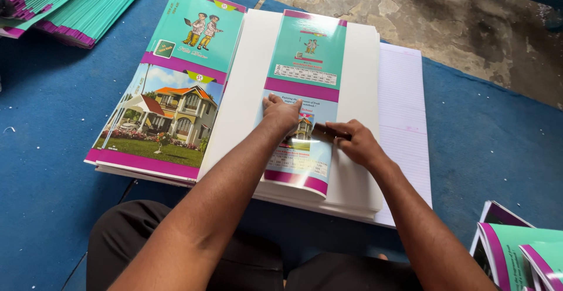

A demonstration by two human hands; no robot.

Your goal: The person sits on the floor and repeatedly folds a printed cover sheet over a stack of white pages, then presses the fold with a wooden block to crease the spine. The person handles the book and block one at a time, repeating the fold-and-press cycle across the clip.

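The person sits on a blue mat (pixel 47 150) with a tall stack of white sheets (pixel 360 92) between the knees. A folded cover (pixel 305 92), teal with magenta bands, lies on top of the stack; its long axis runs straight away from the person, slightly tilted, with the near end curling over the stack's front edge.

The left hand (pixel 281 114) lies flat on the middle of the cover, fingers together and pointing away, pressing it down rather than gripping it. The right hand (pixel 358 144) sits at the cover's right edge, fingers closed around a small dark tool (pixel 328 131) whose tip rests on the cover just right of the left hand. What kind of tool it is cannot be told. So the cover lies directly under both hands; the left is nearer its centre line, the right nearer its edge, and the tool points leftward across the cover's short axis.

To the left, touching the white stack, lies a pile of open covers (pixel 170 109) showing a house picture and two cartoon figures. A ruled sheet (pixel 404 121) juts out from under the stack on the right. More teal booklets are stacked at the far left (pixel 64 4) and at the near right corner (pixel 516 250). Bare concrete floor (pixel 410 9) begins beyond the mat.
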